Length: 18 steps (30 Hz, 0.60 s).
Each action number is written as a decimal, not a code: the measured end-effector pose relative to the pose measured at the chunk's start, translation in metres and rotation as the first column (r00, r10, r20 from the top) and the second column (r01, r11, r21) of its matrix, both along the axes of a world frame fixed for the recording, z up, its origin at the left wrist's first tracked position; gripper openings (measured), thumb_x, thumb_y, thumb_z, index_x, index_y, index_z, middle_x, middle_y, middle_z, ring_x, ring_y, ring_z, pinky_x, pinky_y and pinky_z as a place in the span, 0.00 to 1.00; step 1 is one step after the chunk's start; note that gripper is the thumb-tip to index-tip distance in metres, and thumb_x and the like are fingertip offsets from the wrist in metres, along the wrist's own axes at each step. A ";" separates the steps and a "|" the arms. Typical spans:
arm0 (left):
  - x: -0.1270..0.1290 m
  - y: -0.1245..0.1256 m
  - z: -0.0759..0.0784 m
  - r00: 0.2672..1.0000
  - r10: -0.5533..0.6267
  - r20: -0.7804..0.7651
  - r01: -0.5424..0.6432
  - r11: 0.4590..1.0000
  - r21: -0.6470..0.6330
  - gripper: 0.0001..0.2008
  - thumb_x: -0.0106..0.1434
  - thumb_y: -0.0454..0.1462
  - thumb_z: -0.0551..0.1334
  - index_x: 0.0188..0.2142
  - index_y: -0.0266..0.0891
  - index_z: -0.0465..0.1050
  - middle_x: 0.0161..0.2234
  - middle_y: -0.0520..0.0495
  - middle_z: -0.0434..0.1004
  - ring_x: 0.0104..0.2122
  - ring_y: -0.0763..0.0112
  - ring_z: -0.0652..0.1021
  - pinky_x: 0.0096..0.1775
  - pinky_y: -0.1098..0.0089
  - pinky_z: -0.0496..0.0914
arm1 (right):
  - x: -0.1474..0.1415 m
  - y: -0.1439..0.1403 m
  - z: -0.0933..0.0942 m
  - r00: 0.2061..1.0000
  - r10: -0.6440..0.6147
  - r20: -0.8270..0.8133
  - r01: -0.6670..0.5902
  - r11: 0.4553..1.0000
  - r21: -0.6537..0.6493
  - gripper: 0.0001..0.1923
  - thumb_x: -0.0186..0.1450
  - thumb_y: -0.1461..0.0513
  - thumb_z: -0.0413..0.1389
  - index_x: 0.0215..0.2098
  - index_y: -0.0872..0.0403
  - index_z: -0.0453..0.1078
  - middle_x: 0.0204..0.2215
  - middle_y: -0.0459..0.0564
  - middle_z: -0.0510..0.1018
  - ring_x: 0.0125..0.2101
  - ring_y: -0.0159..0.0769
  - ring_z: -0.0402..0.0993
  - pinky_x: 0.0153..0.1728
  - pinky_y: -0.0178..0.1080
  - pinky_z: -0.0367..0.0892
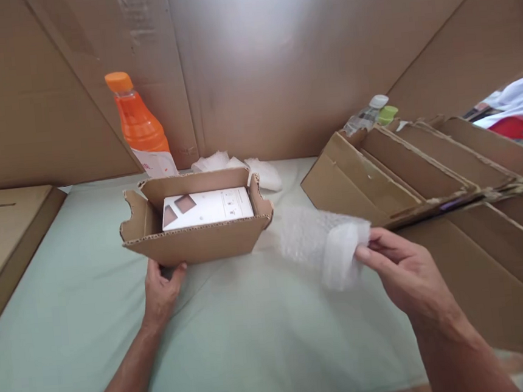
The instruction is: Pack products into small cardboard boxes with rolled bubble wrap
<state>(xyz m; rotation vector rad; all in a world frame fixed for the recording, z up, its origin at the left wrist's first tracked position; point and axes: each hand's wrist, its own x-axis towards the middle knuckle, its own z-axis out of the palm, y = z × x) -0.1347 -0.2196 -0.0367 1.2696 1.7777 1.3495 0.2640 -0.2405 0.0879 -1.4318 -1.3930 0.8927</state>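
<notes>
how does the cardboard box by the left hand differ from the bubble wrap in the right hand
The cardboard box is brown and opaque; the bubble wrap is whitish and partly see-through.
The box has flat walls and an open top; the wrap looks thin and loose.
The left hand is at the box's lower edge, while the right hand pinches the wrap's end.
Both are at one of the person's hands.

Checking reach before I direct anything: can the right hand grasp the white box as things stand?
Probably not yet: the right hand has its grip on bubble wrap, though the carton stands open above the white box, leaving the way in from overhead free.
</notes>
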 end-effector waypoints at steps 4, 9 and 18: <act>0.004 -0.019 0.028 0.995 0.103 -0.012 -0.101 0.988 0.114 0.37 0.56 0.44 0.69 0.62 0.37 0.61 0.60 0.35 0.69 0.59 0.53 0.72 0.60 0.53 0.64 | -0.021 -0.039 0.002 0.897 0.405 -0.175 -0.435 0.879 -0.196 0.11 0.64 0.52 0.62 0.35 0.51 0.78 0.28 0.49 0.81 0.29 0.37 0.78 0.30 0.36 0.73; 0.024 -0.073 0.055 0.999 0.034 -0.004 -0.032 0.970 0.241 0.39 0.62 0.43 0.66 0.68 0.41 0.54 0.65 0.35 0.64 0.64 0.54 0.68 0.64 0.51 0.61 | -0.055 -0.017 -0.023 0.750 0.587 -0.307 -0.661 0.688 -0.301 0.20 0.64 0.48 0.60 0.45 0.53 0.78 0.37 0.51 0.83 0.36 0.39 0.79 0.37 0.40 0.74; 0.059 -0.135 0.029 0.921 -0.343 -0.187 0.335 0.939 -0.073 0.27 0.67 0.46 0.62 0.63 0.43 0.64 0.64 0.36 0.65 0.63 0.50 0.68 0.62 0.47 0.64 | -0.056 -0.056 -0.068 0.963 0.139 0.232 -0.157 0.986 0.058 0.09 0.69 0.57 0.56 0.43 0.49 0.78 0.43 0.51 0.83 0.46 0.43 0.79 0.50 0.47 0.73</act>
